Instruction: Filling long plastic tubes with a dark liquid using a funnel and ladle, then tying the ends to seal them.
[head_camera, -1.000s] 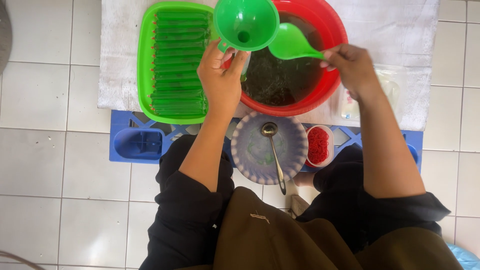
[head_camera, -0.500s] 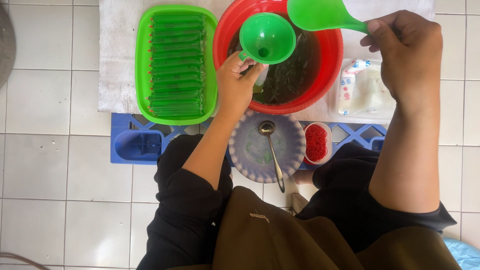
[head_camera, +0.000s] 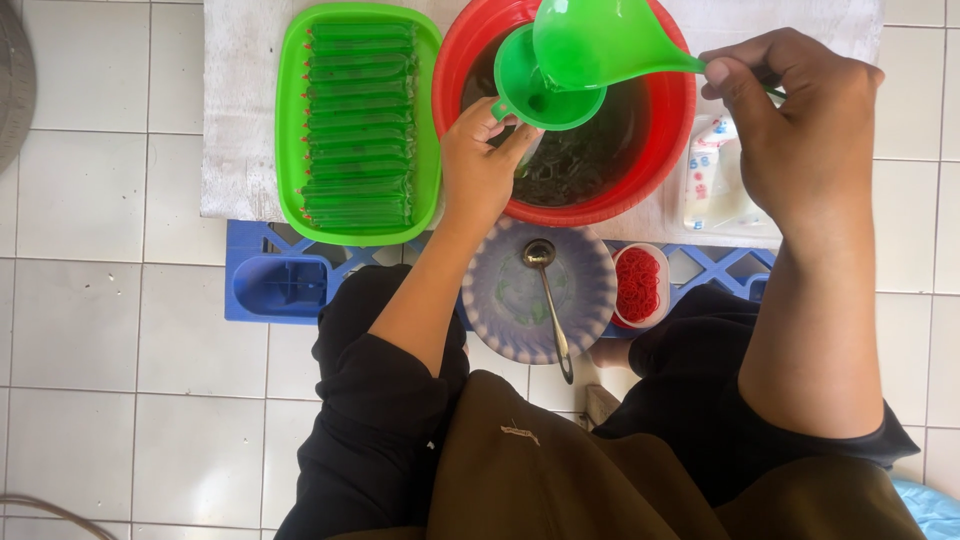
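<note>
My left hand (head_camera: 480, 165) holds a green funnel (head_camera: 540, 95) over a red basin (head_camera: 665, 130) of dark green liquid. A clear bag seems to hang under the funnel in the same hand, partly hidden. My right hand (head_camera: 790, 120) grips the handle of a green ladle (head_camera: 590, 42), tilted right above the funnel's mouth. To the left, a green tray (head_camera: 290, 130) carries several filled, tied green ice sticks (head_camera: 360, 120) laid in a row.
A patterned bowl (head_camera: 505, 300) with a metal spoon (head_camera: 548, 300) rests on a blue crate (head_camera: 280, 285) by my knees. A small cup of red rubber bands (head_camera: 638, 285) stands beside it. A pack of plastic bags (head_camera: 710, 180) lies right of the basin. White tiled floor surrounds everything.
My right hand has swung the ladle from the right and upper edge to directly over the funnel. My left hand keeps the funnel over the basin.
</note>
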